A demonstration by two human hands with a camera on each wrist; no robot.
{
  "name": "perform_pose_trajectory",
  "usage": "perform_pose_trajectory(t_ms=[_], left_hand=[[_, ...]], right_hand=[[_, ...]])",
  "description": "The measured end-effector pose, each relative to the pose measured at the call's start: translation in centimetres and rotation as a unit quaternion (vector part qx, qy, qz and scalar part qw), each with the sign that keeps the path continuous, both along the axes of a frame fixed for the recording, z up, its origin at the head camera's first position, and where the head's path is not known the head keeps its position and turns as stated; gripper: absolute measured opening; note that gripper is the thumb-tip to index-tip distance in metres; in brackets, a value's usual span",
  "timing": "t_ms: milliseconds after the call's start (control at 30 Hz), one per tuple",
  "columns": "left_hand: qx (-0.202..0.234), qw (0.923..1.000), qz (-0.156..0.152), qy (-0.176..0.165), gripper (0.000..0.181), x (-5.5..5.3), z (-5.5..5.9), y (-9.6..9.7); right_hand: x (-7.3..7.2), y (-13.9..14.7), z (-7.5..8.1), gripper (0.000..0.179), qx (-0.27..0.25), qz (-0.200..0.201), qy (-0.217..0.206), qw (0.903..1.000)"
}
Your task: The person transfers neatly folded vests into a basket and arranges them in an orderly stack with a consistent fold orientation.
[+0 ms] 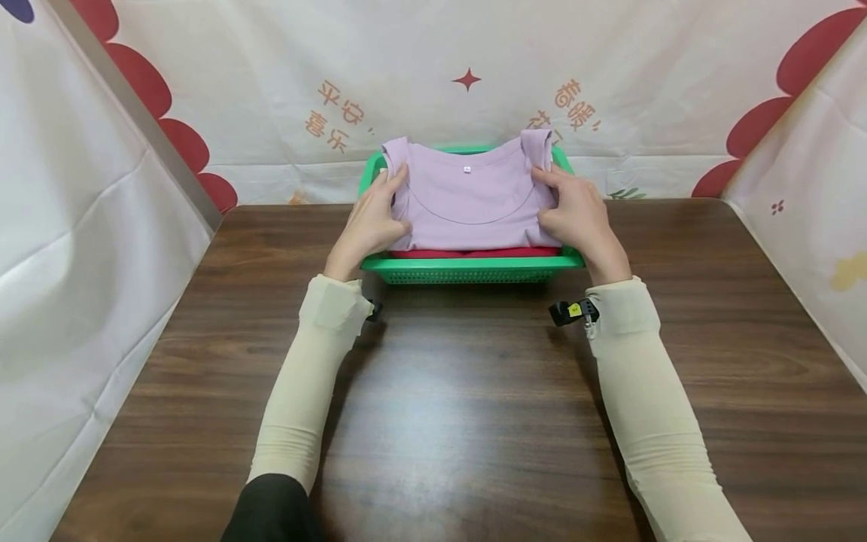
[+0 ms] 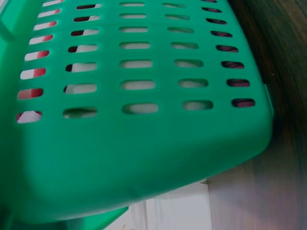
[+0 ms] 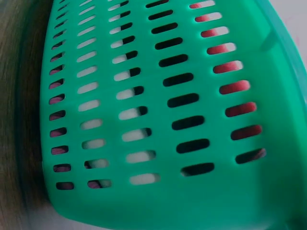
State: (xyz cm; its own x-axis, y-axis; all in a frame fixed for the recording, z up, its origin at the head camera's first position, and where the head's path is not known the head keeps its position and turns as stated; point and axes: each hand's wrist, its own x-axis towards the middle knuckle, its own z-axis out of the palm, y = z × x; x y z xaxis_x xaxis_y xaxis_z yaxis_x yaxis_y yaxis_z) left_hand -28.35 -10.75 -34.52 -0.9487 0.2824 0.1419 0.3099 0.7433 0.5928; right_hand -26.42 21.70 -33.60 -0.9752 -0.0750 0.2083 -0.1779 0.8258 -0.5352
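A lavender shirt (image 1: 467,199) with a small white neck label lies folded in a green plastic basket (image 1: 474,263). Its two shoulder ends rise above the far rim. My left hand (image 1: 372,218) rests on the shirt's left side, thumb and forefinger spread apart on the fabric. On the opposite side my right hand (image 1: 579,214) touches the shirt in the same way, thumb nearer me and forefinger farther. The other fingers are mostly hidden. Beneath the shirt, a strip of red cloth (image 1: 474,253) shows along the near rim. Both wrist views show the slotted basket wall (image 2: 144,143), without the hands.
The basket stands at the far edge of a brown wooden table (image 1: 440,391). A white printed curtain (image 1: 433,83) hangs right behind it, with more white cloth (image 1: 68,301) at the left. Through the slots in the right wrist view, white, red and dark cloth shows.
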Motion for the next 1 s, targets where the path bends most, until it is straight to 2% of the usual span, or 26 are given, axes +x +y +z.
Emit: perform_pose_trajectory(t_ms=[333,600,1000], left_hand=[[-0.005,1.0000,0.001,0.003,0.089,-0.04,0.19,0.05],[-0.030,0.9995,-0.002,0.004,0.086,0.14,0.11,0.12],[-0.055,0.9985,-0.007,0.002,0.084,-0.11,-0.06,0.20]], right_hand=[[-0.06,-0.22,0.14,0.075,0.046,-0.001,-0.031,0.9984],[-0.19,-0.33,-0.04,0.075,0.089,0.023,-0.046,0.9947],[0.05,-0.60,0.00,0.072,0.105,0.027,-0.055,0.9926]])
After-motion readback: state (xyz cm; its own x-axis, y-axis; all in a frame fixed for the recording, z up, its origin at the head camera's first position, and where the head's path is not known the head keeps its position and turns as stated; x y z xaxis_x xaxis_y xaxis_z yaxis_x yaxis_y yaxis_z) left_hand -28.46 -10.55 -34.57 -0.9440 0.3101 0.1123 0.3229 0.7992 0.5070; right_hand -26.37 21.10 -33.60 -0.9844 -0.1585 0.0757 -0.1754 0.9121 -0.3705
